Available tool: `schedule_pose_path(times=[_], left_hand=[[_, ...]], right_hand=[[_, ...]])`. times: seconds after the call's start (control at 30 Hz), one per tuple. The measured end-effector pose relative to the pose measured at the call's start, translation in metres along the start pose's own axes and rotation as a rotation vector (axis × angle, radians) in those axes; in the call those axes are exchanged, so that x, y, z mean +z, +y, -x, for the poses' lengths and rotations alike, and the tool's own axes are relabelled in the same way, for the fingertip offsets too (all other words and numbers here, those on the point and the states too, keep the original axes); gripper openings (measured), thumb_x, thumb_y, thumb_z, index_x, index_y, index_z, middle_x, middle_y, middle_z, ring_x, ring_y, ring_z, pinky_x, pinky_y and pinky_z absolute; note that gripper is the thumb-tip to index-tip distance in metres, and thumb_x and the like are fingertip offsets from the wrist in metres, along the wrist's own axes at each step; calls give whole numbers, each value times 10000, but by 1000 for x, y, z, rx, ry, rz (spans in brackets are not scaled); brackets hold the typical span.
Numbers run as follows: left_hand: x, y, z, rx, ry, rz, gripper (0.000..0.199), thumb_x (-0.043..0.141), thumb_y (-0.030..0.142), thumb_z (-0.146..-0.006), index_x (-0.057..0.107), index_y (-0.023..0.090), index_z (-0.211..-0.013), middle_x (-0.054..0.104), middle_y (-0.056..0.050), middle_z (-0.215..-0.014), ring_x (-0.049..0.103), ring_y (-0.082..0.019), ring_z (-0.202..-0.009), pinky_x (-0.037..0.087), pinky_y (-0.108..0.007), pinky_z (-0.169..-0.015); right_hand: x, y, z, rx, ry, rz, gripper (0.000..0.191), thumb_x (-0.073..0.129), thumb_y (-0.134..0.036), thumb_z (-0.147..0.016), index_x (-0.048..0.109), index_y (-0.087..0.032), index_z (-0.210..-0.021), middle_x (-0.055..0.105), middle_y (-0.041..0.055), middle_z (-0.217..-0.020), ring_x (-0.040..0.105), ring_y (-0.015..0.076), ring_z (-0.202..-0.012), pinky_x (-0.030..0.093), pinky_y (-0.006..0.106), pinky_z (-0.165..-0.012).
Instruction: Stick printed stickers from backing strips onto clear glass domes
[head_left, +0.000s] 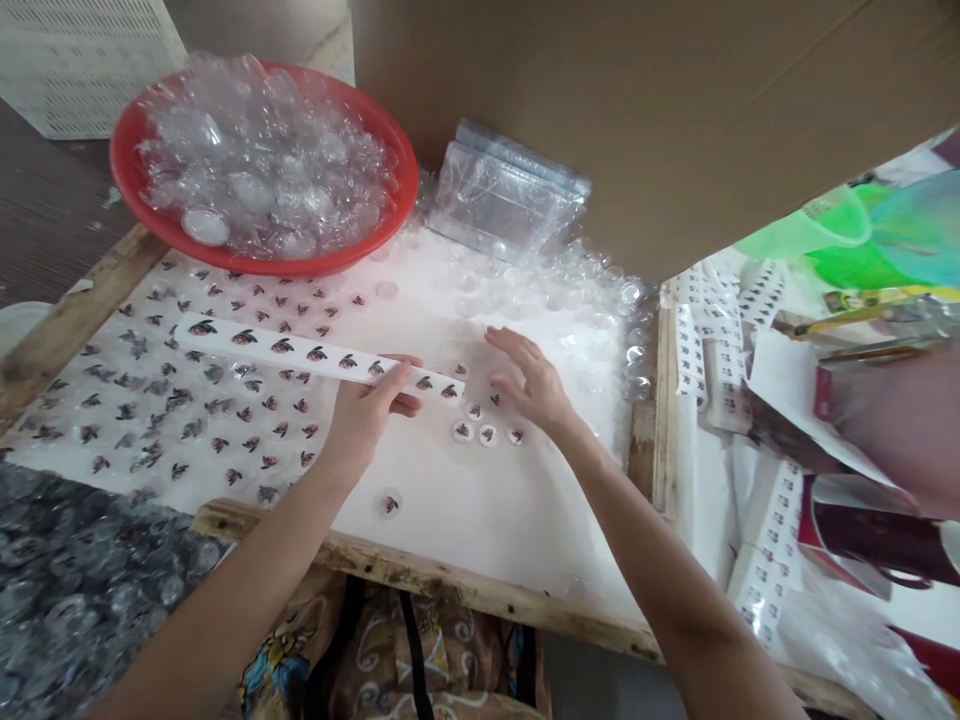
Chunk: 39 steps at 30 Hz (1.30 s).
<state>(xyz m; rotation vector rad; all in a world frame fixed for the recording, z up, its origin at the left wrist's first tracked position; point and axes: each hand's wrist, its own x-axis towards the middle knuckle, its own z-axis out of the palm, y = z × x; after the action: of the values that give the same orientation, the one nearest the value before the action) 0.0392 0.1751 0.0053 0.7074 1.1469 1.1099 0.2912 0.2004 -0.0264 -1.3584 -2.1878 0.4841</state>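
Observation:
My left hand (360, 415) is closed on a long white strip of stickers (315, 354), pinched between thumb and fingers near its right end. A row of small dark printed figures runs along the strip. My right hand (534, 388) is open just right of the strip's end, fingers stretched and apart, with nothing visible in it. Close below and left of it lie several small clear round discs (487, 434) with a printed figure on each. One more printed disc (389, 502) sits nearer the front edge. Whether my right fingertips touch the white board (465, 530) I cannot tell.
A red basin (300, 266) heaped with clear plastic domes stands back left. Many printed discs (225, 445) cover the board's left side. Plain clear discs (555, 275) and a clear plastic box (506, 190) lie before a cardboard panel (637, 120). More sticker sheets (772, 540) lie right, beyond the wooden edge.

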Motion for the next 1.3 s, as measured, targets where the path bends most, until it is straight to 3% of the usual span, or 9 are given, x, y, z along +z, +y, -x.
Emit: schedule_pose_path(times=[0.17,0.3,0.4,0.5,0.6,0.67,0.8,0.97,1.3], left_hand=[[-2,1,-1,12,3,25,283,747,391,-730,732,153,-883,678,-16,-730,632,-108,-533,539,-221,-529],[-2,6,-3,27,28,59,269,751,373,-717,724,151,-868,673,-7,-723,621,-100,-513,535,-215,-519],[-5,12,-2,77,16,97,245,753,348,-708,721,149,-848,669,-4,-696,603,-93,-489,522,-210,-498],[-9,19,1,178,-4,107,199,734,321,-736,727,151,-840,656,-1,-669,596,-87,-485,512,-202,-499],[-13,24,3,245,21,117,166,724,316,-754,721,165,-823,643,6,-663,586,-84,-471,502,-207,-481],[-14,26,4,245,42,144,167,725,327,-752,715,175,-822,657,1,-705,583,-85,-466,496,-214,-460],[-14,27,2,195,94,218,142,727,318,-739,697,189,-791,694,-11,-813,573,-77,-462,487,-221,-433],[-14,24,1,141,92,210,132,729,311,-726,717,188,-774,688,-13,-738,570,-87,-462,480,-225,-436],[-16,16,-2,82,46,203,154,714,310,-743,729,174,-813,635,6,-610,582,-95,-472,476,-216,-465]], right_hand=[[12,-9,42,-14,-108,102,835,388,-731,-871,328,-198,-1511,282,171,-1582,234,334,-1472,271,567,-1156],[39,-39,31,-3,-169,213,799,427,-690,-883,312,-212,-1512,262,153,-1594,201,335,-1481,226,570,-1172],[70,-73,7,-64,-185,205,689,448,-612,-916,416,-169,-1443,369,174,-1539,238,341,-1464,252,560,-1162],[100,-106,-15,-183,-246,93,515,433,-527,-957,542,-158,-1299,580,170,-1338,465,305,-1309,368,498,-1099],[111,-119,-30,-284,-291,-56,327,435,-415,-978,623,-176,-1098,661,129,-1137,574,257,-1129,454,420,-1001],[103,-108,-35,-210,-157,-114,261,396,-308,-987,623,-197,-1053,660,104,-1087,581,236,-1086,468,405,-965],[67,-56,-44,114,256,-14,217,434,-208,-929,597,-204,-1072,610,131,-1171,531,264,-1144,431,463,-989],[43,-14,-57,382,206,79,175,594,-285,-822,585,-215,-982,617,121,-1069,544,289,-1004,465,461,-865],[36,-14,-49,394,164,2,186,567,-238,-805,567,-208,-989,619,100,-1047,564,251,-953,470,413,-831]])
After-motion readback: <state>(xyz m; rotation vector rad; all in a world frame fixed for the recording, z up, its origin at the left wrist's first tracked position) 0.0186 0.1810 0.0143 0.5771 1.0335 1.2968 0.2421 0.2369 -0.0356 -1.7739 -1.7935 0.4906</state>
